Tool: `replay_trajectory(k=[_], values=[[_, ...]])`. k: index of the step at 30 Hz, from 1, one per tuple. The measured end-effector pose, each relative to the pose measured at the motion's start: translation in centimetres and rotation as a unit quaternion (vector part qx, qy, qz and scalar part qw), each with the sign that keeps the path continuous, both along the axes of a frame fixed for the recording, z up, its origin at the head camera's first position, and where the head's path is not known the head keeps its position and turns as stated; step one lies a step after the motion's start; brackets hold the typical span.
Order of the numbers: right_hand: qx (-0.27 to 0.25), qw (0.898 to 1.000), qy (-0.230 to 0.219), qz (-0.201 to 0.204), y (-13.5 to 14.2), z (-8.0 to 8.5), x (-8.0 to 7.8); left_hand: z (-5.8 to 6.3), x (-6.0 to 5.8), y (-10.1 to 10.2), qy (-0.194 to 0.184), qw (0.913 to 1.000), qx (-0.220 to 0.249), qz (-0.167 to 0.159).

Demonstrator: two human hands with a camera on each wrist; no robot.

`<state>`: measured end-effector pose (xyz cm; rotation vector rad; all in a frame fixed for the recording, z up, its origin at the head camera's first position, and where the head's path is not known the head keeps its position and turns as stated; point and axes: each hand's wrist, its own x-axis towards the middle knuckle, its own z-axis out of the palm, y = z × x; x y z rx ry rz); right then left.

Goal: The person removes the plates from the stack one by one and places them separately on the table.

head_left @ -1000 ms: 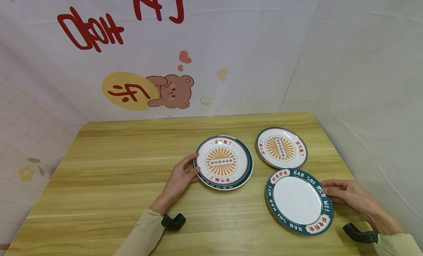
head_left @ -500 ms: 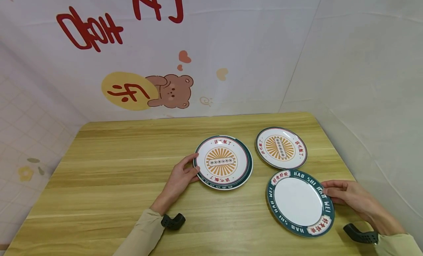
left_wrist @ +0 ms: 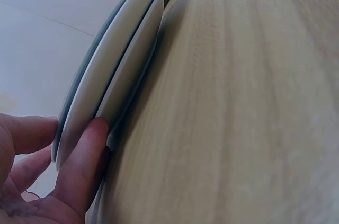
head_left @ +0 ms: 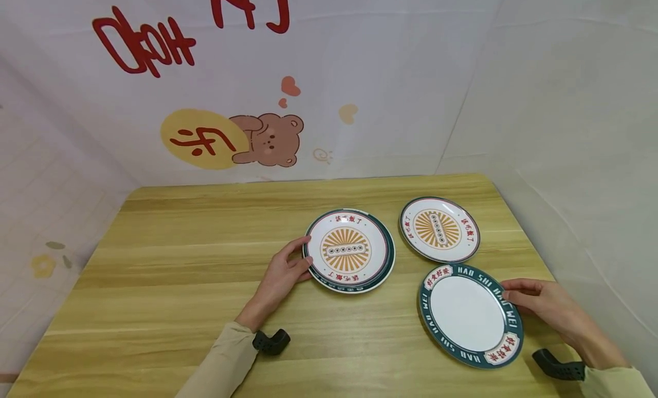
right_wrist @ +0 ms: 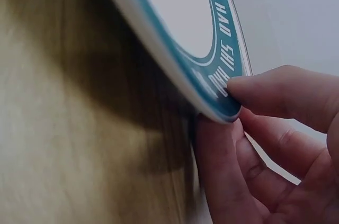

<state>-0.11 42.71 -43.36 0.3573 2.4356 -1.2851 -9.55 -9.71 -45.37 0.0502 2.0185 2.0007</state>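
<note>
Left of the table's right half, a stack of plates (head_left: 346,249) has a white plate with an orange sunburst on top and a dark green rim showing beneath. My left hand (head_left: 280,278) grips the stack's left edge; in the left wrist view its fingertips (left_wrist: 97,131) touch the plate edges. On the right, a white plate with a green lettered rim (head_left: 470,317) is pinched at its right edge by my right hand (head_left: 550,309). The right wrist view shows the thumb (right_wrist: 249,89) on the rim's top and fingers below, the held edge raised above the table.
Another sunburst plate (head_left: 439,230) lies at the back right, just beyond the green-rimmed plate. Everything is on a wooden table (head_left: 180,272). A white backdrop (head_left: 390,72) with red characters and a cartoon bear rises behind, and a pale sheet (head_left: 581,158) hangs along the right.
The green-rimmed plate in my right hand has shifted slightly right and toward me. My left hand stays on the stack. The head view has moved a little.
</note>
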Motion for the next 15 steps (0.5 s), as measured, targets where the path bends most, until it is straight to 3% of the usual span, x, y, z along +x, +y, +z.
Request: replay_trajectory(k=[7, 15], values=[[0.100, 0.994, 0.037, 0.021, -0.8, 1.1, -0.4, -0.1, -0.1, 0.0, -0.001, 0.9999, 0.010, -0.001], [0.126, 0.982, 0.136, 0.032, -4.0, 3.0, -1.2, -0.2, -0.2, -0.1, -0.002, 0.9995, 0.031, 0.008]])
